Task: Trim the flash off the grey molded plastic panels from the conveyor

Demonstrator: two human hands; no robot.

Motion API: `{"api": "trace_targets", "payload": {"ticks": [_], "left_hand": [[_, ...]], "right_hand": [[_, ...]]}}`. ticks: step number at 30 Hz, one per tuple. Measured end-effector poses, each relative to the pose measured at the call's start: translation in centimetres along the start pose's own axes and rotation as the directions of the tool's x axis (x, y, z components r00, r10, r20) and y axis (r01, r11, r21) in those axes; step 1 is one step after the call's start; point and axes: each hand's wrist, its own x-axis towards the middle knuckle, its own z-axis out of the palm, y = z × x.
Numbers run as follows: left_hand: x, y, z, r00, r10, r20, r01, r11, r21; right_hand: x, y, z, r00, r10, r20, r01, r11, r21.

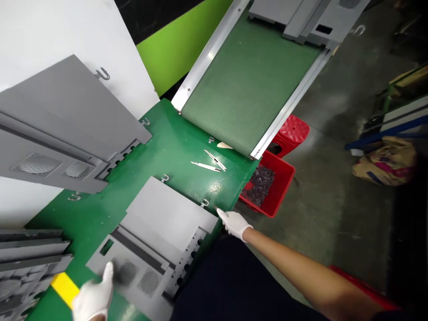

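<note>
A grey moulded panel (162, 209) with two round mesh patches, a rectangular cut-out and a row of holes lies on the green table. At its lower-left edge is my white-gloved left hand (95, 292), slightly blurred, with one digit stretched up along the panel; its other fingers are mostly hidden. Beyond the panel's right corner, my gloved right hand (234, 224) reaches to the table's edge, one finger extended and nothing visible held. Hooks (204, 203) stick out beside the panel. Two slim craft knives (205, 166) lie farther up the table.
A green conveyor belt (247, 80) meets the table (177, 147), with another grey panel (301, 20) on it. One large panel (70, 125) leans at left, above stacked panels (30, 267). Below the table's right edge are a red bin (281, 189) of dark scraps and a red stool (292, 131).
</note>
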Motion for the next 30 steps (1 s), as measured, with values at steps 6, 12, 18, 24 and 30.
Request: {"api": "trace_targets", "payload": {"ticks": [6, 12, 18, 24, 30], "left_hand": [[4.2, 14.4, -5.2, 0.801, 0.546, -0.247, -0.599, 0.743, -0.298], [8.0, 29.7, -5.5, 0.495, 0.785, 0.372, -0.815, 0.568, -0.115], [9.5, 32.3, -3.5, 0.495, 0.667, 0.557, -0.762, 0.641, -0.091], [8.6, 31.8, -3.8, 0.471, 0.724, 0.505, -0.745, 0.632, -0.212], [8.4, 30.7, -4.5, 0.408, 0.787, 0.463, -0.752, 0.577, -0.318]], "right_hand": [[0.7, -2.0, -2.2, 0.981, -0.179, 0.078, 0.195, 0.873, -0.447], [1.9, -3.2, -3.0, 0.974, -0.169, 0.150, 0.222, 0.840, -0.495], [2.6, -3.2, -3.0, 0.973, -0.157, 0.169, 0.220, 0.855, -0.469], [2.6, -3.1, -2.9, 0.961, -0.180, 0.211, 0.262, 0.841, -0.474], [1.7, -3.1, -3.1, 0.958, -0.200, 0.208, 0.276, 0.840, -0.466]]}}
